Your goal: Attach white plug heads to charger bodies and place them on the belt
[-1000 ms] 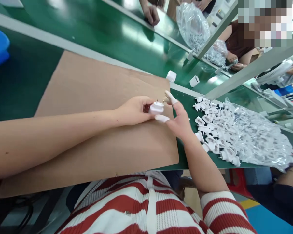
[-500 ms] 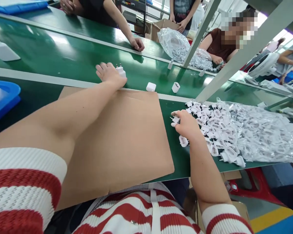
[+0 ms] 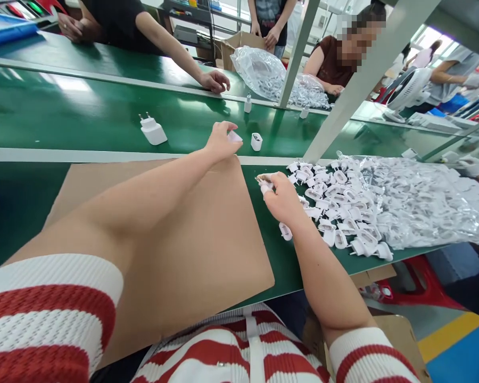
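My left hand reaches over the far edge of the cardboard sheet, fingers closed round a white charger body at the belt's near side. My right hand pinches a white plug piece with metal pins, just left of a heap of similar white plug shells. To the left on the green belt lies a charger with two pins. Another white charger body stands on the belt just right of my left hand, its open end showing.
The brown cardboard sheet covers the bench before me. A slanted metal post rises beyond the heap, beside a clear plastic bag of white parts. Across the green belt, a co-worker's hand rests near the far rail.
My left hand has let go of the pinned charger and moved right to close on a white charger body. My right hand still pinches the plug piece. The view has shifted.
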The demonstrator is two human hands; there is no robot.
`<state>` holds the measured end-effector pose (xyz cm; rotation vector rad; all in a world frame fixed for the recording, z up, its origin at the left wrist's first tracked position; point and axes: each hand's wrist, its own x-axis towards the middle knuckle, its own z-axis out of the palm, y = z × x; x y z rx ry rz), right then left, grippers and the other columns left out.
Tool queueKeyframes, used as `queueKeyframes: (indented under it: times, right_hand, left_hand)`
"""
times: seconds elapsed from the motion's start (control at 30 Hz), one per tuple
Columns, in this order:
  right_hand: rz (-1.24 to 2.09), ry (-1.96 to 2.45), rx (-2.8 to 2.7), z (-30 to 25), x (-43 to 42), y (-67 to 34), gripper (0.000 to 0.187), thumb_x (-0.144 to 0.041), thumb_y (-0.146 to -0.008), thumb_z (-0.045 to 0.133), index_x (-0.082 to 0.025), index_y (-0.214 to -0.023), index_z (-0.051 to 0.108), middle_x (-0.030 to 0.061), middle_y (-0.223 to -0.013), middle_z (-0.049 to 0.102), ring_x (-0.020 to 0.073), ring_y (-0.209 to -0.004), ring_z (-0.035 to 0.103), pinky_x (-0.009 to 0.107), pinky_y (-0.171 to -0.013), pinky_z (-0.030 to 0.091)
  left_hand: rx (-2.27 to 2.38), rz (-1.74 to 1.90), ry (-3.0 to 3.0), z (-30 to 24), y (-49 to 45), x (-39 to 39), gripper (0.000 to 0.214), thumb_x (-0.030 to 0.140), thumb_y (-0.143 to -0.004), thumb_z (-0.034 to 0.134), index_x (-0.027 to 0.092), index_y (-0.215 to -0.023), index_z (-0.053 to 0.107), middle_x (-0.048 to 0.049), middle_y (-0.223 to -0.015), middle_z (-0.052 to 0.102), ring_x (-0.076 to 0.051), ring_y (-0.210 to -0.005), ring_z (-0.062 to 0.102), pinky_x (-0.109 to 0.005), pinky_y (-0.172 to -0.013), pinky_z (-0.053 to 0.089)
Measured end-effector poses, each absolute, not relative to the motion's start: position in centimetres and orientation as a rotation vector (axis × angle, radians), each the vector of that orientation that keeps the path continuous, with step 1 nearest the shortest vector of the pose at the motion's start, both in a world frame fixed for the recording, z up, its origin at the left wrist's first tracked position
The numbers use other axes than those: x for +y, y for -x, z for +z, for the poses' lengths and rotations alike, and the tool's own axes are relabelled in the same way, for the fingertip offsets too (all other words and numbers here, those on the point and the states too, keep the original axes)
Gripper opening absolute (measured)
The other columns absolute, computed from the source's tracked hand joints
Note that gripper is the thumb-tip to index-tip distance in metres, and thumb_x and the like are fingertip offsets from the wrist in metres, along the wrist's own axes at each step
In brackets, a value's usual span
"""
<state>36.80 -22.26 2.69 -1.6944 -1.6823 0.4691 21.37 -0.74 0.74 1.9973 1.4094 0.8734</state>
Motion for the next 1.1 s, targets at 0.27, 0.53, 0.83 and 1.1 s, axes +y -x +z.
queueKeyframes:
  times: [0.27, 0.53, 0.83, 1.1]
  right_hand:
    - [0.575, 1.289, -0.970, 2.9, -21.4, -37.1, 0.039, -0.025, -0.093, 0.045, -0.022, -0.128, 0.063, 0.0089, -0.124, 0.073, 0.0191, -0.106, 0.073, 0.034, -0.086, 0.063]
    - [0.828, 1.112, -0.608, 3.4, -20.7, -36.6, 0.025, -0.022, -0.082, 0.053, -0.024, -0.107, 0.060, 0.0038, -0.107, 0.070, 0.0168, -0.105, 0.074, 0.034, -0.095, 0.063]
    - [0.710, 1.657, -1.236, 5.9, -22.8, -38.6, 0.031, -0.035, -0.082, 0.059, -0.024, -0.110, 0.069, 0.0047, -0.110, 0.073, 0.0195, -0.086, 0.067, 0.032, -0.072, 0.053]
    - [0.575, 2.368, -1.948, 8.3, -25.0, -38.4, 0.022, -0.032, -0.072, 0.080, -0.022, -0.091, 0.077, 0.0100, -0.096, 0.078, 0.0313, -0.091, 0.072, 0.036, -0.069, 0.046]
  left_hand:
    - [0.648, 0.667, -1.869, -1.2, -21.1, -11.9, 0.080, 0.044, -0.076, 0.085, 0.021, -0.144, 0.049, -0.0160, -0.145, 0.060, -0.029, -0.136, 0.059, -0.046, -0.115, 0.049]
    - [1.214, 1.016, -1.947, -1.2, -22.4, -3.6, 0.070, 0.047, -0.088, 0.075, 0.009, -0.143, 0.054, -0.0164, -0.151, 0.054, -0.028, -0.144, 0.047, -0.047, -0.125, 0.033]
    - [1.526, 0.985, -1.849, -3.3, -23.6, 2.5, 0.073, 0.025, -0.077, 0.087, 0.014, -0.143, 0.057, -0.0203, -0.146, 0.060, -0.037, -0.138, 0.054, -0.051, -0.118, 0.041]
    - [1.268, 1.097, -2.070, -1.2, -21.8, -3.2, 0.058, 0.024, -0.084, 0.080, 0.017, -0.138, 0.061, -0.0118, -0.138, 0.067, -0.027, -0.123, 0.065, -0.040, -0.112, 0.051]
